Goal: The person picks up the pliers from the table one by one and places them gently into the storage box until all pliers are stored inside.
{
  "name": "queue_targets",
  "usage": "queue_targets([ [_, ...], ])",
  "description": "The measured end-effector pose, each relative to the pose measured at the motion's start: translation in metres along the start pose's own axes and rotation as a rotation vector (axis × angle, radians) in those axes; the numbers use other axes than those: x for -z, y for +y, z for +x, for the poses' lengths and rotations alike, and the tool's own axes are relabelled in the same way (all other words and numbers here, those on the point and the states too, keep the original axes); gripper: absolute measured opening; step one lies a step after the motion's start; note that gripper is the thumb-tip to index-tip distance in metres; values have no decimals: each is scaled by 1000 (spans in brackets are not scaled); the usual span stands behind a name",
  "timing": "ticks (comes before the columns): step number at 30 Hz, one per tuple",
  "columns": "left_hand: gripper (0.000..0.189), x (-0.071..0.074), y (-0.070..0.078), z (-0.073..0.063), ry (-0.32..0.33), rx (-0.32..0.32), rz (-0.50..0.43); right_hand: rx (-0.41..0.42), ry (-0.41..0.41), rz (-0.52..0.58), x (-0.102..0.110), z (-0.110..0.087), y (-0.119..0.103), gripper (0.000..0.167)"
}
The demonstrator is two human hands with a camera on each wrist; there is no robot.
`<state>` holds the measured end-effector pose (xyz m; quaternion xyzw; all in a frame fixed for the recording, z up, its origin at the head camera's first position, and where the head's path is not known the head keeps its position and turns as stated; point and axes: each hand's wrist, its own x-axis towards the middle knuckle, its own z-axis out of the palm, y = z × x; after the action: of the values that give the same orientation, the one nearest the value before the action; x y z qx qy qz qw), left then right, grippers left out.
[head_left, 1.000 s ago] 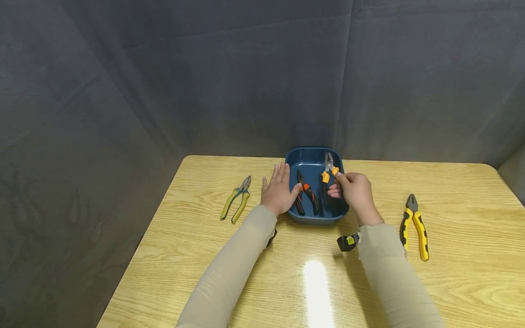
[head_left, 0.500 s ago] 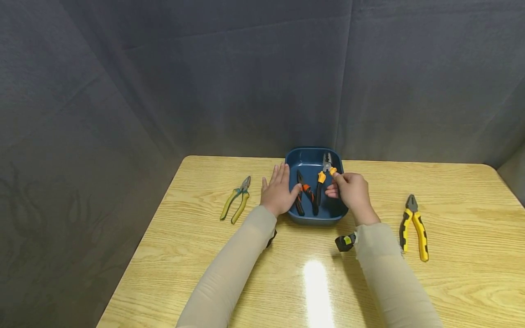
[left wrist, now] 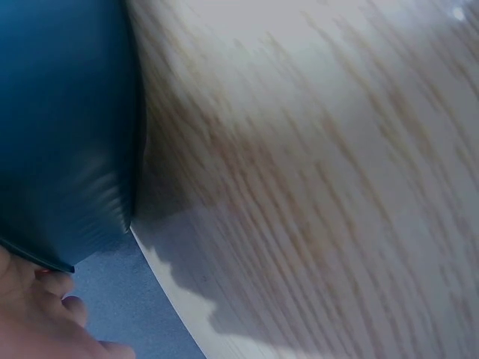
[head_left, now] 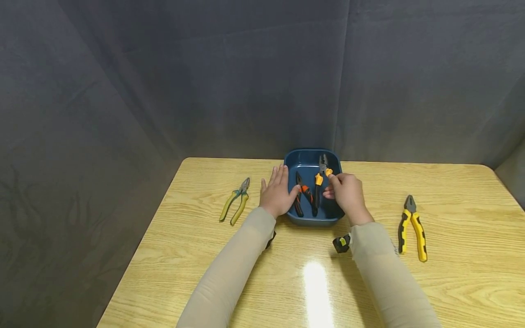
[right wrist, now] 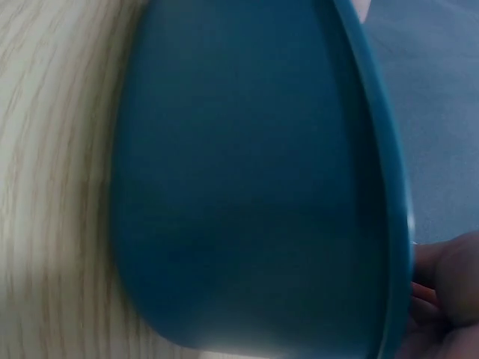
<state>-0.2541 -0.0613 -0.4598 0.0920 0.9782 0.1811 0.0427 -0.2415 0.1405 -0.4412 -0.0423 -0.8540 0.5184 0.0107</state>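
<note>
A blue plastic box (head_left: 313,222) stands near the table's back edge. My left hand (head_left: 275,193) rests against its left side, fingers extended and thumb over the rim. With thumb and fingers, my right hand (head_left: 348,193) pinches the right handle of black-and-orange pliers (head_left: 318,180) inside the box. Those pliers point away from me, jaws slightly apart. To their left lie pliers with black and red-orange handles (head_left: 306,190), very close to the held pair. The wrist views mostly show the box's outer walls (left wrist: 67,134) (right wrist: 247,172); the pliers are hidden there.
Pliers with yellow-green handles (head_left: 236,202) lie on the wooden table (head_left: 287,273) left of the box. Larger pliers with yellow-and-black handles (head_left: 412,228) lie to the right, near the right forearm. A grey cloth (head_left: 246,82) hangs behind the table.
My right hand has shifted left, bringing the black-and-orange pliers closer to the red-orange pair inside the box. My left hand keeps its place at the box's side.
</note>
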Motion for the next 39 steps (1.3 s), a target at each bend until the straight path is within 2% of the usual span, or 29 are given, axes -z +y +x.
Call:
queue_targets([
  [7,77,-3,-2,0,5,0,-4,40,18,-110,-6,-3,-1,38],
  [13,76,-3,-2,0,4,-3,-15,57,54,-135,-10,-5,0,36],
  [20,77,-3,-3,0,-1,-5,-4,128,94,-241,-16,-6,1,35],
  [27,76,-3,-2,1,2,-1,-7,137,101,-339,-20,-3,1,35],
  [39,75,-1,-1,1,9,-17,-6,247,136,-526,-27,-3,3,36],
])
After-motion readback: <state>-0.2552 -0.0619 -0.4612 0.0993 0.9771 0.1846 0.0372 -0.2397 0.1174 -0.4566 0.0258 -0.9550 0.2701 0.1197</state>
